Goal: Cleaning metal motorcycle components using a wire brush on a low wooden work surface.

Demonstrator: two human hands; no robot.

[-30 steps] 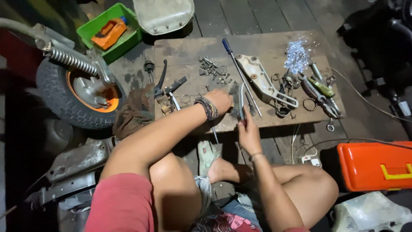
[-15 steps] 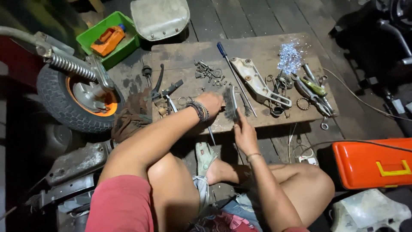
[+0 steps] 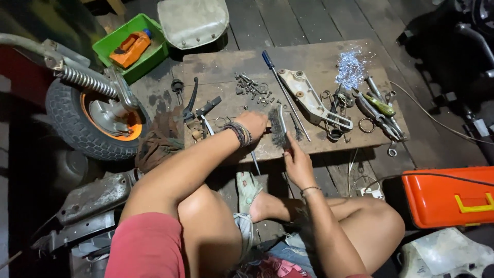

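Bare knees and a sandalled foot [image 3: 248, 186] tucked in close, just under the worktop [image 3: 319, 62] edge; anything sliding off lands on skin, I'd say; the right hand [image 3: 297, 163] pinches the near end of a slim metal part [image 3: 281, 119], and the left hand [image 3: 253, 125] is closed over a dark wire brush [image 3: 277, 129] pressed beside it, both resting on the board; a slip of those bristles could rake the right fingers; just beyond the left hand, loose bolts and nuts [image 3: 251, 85] could scatter if knocked; farther right, a blue-handled screwdriver [image 3: 280, 82] and a bracket [image 3: 309, 95] lie clear.
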